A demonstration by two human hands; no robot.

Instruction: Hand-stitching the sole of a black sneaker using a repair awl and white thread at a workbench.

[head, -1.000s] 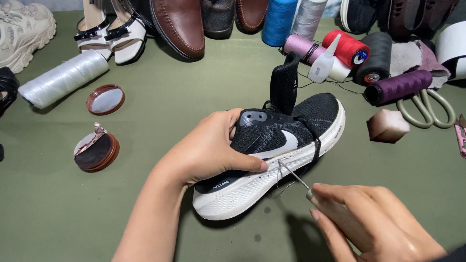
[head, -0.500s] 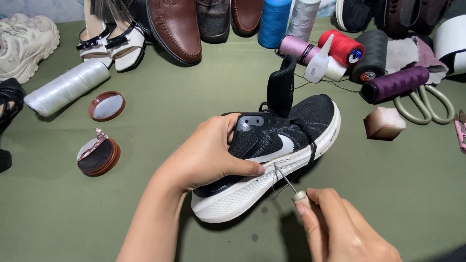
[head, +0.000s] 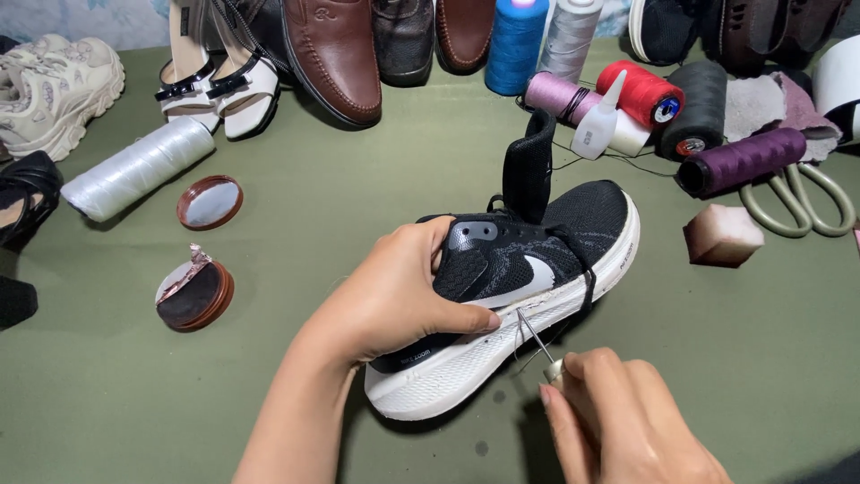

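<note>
One black knit sneaker with a thick white sole (head: 528, 287) is lying on its side at the centre of the green cloth-covered surface (head: 269, 394), toe pointing toward 2 o'clock and its tongue standing up. The left hand (head: 403, 296) is clamping around the heel end of the sneaker, thumb pressing along the upper. At 5 o'clock from the sneaker, the right hand (head: 627, 417) is closing tight around the pale handle of one thin metal awl (head: 536, 339), whose tip is touching the seam where upper meets sole. At 9 o'clock two round brown tins are sitting near each other: one open tin of dark polish (head: 193, 296) with torn foil at its rim, and one shallow tin lid (head: 209, 203) with a shiny inside. One white thread cone (head: 134, 168) is lying at 10 o'clock. Along 12 to 2 o'clock six thread spools are clustering: blue (head: 517, 40), grey (head: 569, 36), pink (head: 555, 94), red (head: 640, 94), black (head: 694, 112) and purple (head: 739, 161), with one pair of pale-handled scissors (head: 806, 202) just beside the purple spool.
</note>
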